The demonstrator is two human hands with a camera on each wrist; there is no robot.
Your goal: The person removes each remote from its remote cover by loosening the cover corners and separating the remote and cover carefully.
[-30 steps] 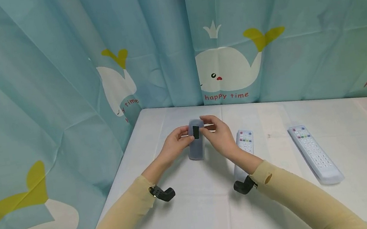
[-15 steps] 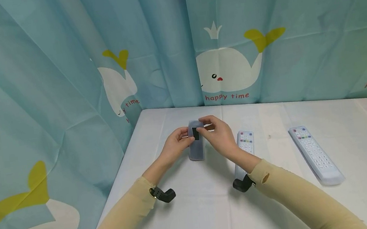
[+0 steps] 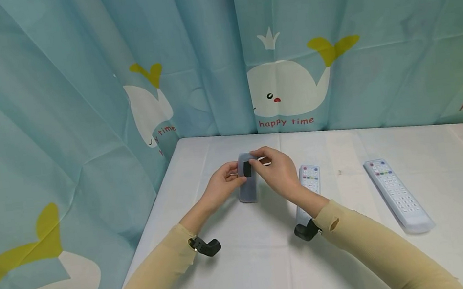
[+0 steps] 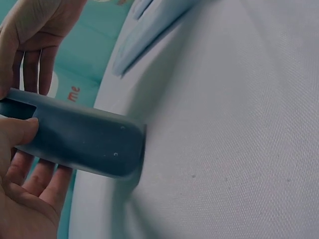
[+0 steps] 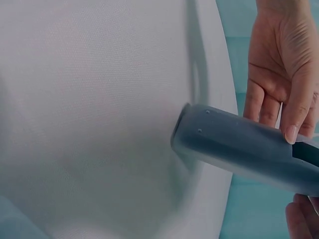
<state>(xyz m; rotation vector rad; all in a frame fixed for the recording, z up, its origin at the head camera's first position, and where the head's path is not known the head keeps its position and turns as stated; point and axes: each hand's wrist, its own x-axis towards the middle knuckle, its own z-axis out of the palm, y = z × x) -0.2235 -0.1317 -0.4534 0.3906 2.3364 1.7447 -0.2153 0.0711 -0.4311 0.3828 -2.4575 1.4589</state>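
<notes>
Between both hands stands a grey-blue remote control (image 3: 248,192), its back with a dark rectangular recess turned to the head camera. The lower end is close over the white table in the left wrist view. My left hand (image 3: 218,186) grips its left side, thumb on the back beside the recess and fingers behind. At the upper right edge, my right hand (image 3: 279,171) pinches the remote, thumb over the recess's upper right edge. The button side is hidden. A second, white remote (image 3: 310,179) lies partly under my right forearm.
Further right lies another white remote (image 3: 398,196) with coloured buttons, in a clear sleeve. A blue curtain (image 3: 210,58) with whale prints hangs behind and left of the white table (image 3: 250,275). Black wrist cameras (image 3: 206,246) stick out from both sleeves.
The right thumb has slid left from the remote's edge onto the dark recess. My left thumb has shifted slightly down. The remote stays almost in place.
</notes>
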